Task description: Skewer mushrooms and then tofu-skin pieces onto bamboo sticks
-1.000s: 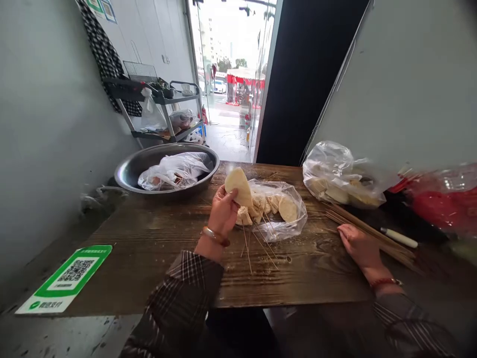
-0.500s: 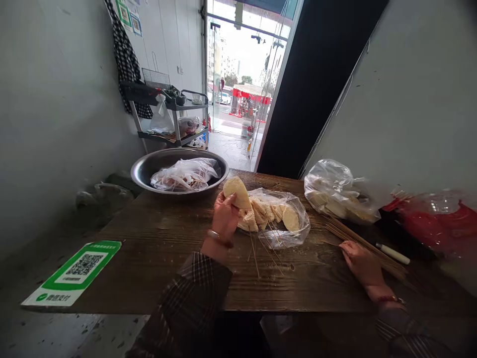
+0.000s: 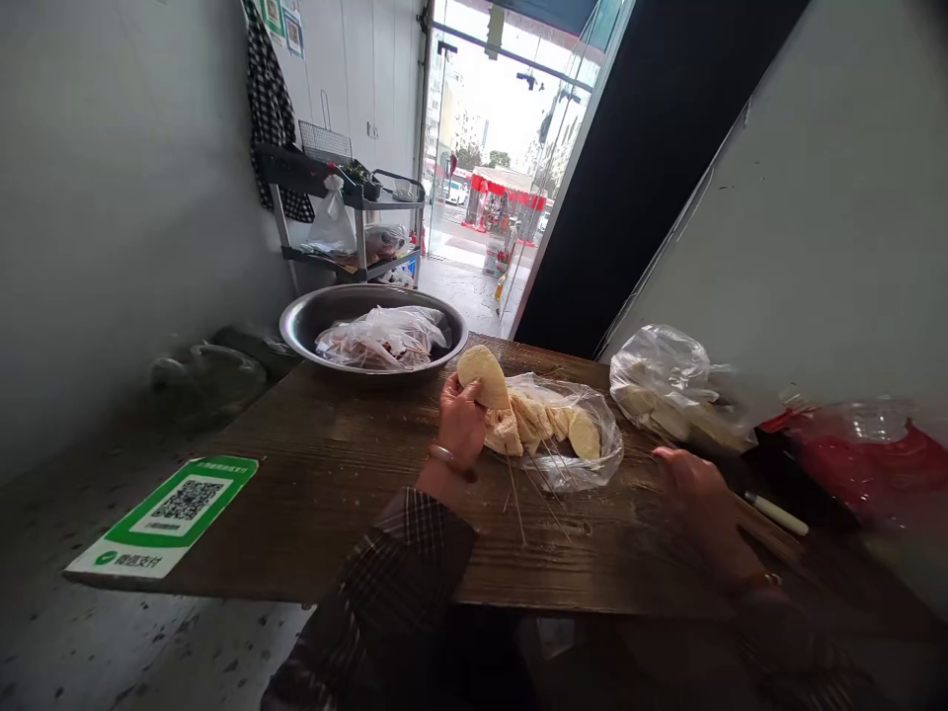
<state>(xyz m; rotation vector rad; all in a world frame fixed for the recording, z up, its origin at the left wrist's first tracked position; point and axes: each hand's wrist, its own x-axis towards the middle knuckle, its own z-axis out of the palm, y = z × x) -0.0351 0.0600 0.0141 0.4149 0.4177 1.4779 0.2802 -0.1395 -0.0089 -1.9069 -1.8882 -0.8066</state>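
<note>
My left hand (image 3: 460, 427) pinches a pale, flat oval slice (image 3: 481, 375) and holds it up over the left end of a clear plastic bag (image 3: 603, 459). On that bag lie more pale slices (image 3: 585, 434), several with thin wooden sticks (image 3: 516, 499) pointing toward me. My right hand (image 3: 692, 494), blurred by motion, is above the table beside a bundle of thin sticks (image 3: 774, 533); its fingers look closed, and whether anything is between them is too smeared to tell.
A metal basin (image 3: 296, 321) holding a plastic bag stands at the back left. A green QR card (image 3: 189, 502) lies front left. At right are a bag of slices (image 3: 659, 370), a pale-handled tool (image 3: 776, 513) and a red bag (image 3: 859, 459). A cart (image 3: 389, 202) stands beyond.
My right hand has lifted off the sticks and moved slightly left and up. The view has shifted a little; my left hand still holds the slice in about the same place.
</note>
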